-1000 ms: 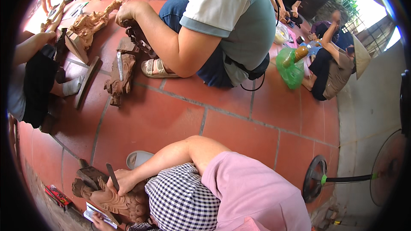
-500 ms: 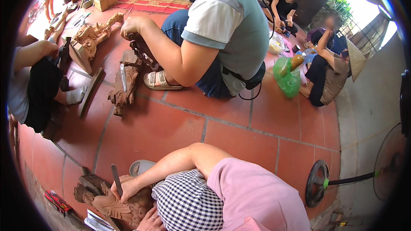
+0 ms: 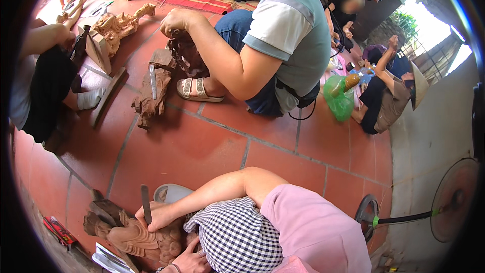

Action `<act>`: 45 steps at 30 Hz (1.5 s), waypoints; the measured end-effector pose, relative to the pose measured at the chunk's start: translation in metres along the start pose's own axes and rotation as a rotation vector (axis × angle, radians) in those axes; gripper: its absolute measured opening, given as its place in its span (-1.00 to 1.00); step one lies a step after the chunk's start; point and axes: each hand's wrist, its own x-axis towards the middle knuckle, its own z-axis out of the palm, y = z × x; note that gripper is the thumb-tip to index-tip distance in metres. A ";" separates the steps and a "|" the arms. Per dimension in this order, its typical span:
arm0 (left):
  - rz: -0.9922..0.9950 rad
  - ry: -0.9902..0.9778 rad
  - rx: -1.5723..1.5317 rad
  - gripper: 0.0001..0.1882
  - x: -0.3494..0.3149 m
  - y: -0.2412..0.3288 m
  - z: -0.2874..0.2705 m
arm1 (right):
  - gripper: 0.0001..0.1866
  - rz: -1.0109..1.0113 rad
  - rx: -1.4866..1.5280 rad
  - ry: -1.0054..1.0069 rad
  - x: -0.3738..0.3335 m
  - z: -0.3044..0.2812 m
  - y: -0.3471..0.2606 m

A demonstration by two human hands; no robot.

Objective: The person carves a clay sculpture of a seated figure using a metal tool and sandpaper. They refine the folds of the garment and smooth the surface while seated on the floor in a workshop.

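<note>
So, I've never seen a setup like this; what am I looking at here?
No robot here: a person wears a wide camera on the head, looking down, so straight edges bend near the rim. The wearer's own hands aren't in view. Nearest, a co-worker in a pink shirt and checked cap leans over a brown carving; one hand holds a narrow, flat tool. Beyond, a crouching person reaches to a dark carving. Beside it, a carved block lies on the red tile floor with a pale tool on it.
</note>
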 end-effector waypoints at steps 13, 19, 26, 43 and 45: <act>-0.121 -0.083 -0.123 -0.74 0.006 -0.007 -0.014 | -0.86 0.038 0.008 0.024 -0.006 0.004 -0.008; -0.069 -0.049 -0.045 -0.84 0.010 -0.010 -0.014 | -0.93 -0.138 0.079 0.012 -0.003 0.001 0.017; -0.002 0.025 0.057 -0.84 -0.010 -0.009 0.000 | -0.83 0.057 -0.006 0.115 -0.008 -0.011 -0.004; 0.010 0.054 0.096 -0.84 -0.011 -0.006 0.010 | -0.83 0.081 -0.107 -0.072 -0.011 -0.002 -0.013; 0.016 0.062 0.096 -0.84 -0.012 -0.006 0.010 | -0.83 0.017 -0.138 -0.065 -0.012 -0.001 -0.010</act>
